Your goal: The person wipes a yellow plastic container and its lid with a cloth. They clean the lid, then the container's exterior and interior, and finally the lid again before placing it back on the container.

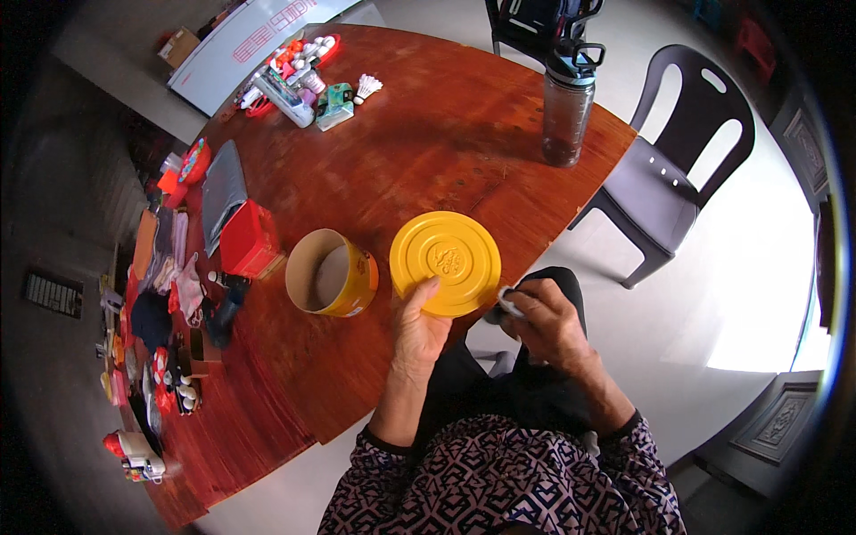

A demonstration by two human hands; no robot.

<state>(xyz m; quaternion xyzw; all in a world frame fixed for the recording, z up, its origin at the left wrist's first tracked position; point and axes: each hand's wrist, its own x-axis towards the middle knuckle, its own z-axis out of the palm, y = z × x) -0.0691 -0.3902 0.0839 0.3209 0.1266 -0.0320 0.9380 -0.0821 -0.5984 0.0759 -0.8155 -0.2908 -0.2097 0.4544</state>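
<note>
My left hand [419, 330] holds a round yellow lid [446, 261] by its lower edge, flat face up, over the near edge of the wooden table [419, 152]. My right hand [546, 323] is closed around a small pale object, just right of the lid and off the table edge; what it is cannot be made out. A yellow cylindrical tin [332, 273] lies on its side on the table to the left of the lid, its open mouth facing left and toward me.
A dark water bottle [567, 102] stands at the table's far right edge. A red box [247, 237] and a grey pouch [221, 189] lie left of the tin. Small toys and clutter line the left and far edges. A grey plastic chair [678, 160] stands to the right.
</note>
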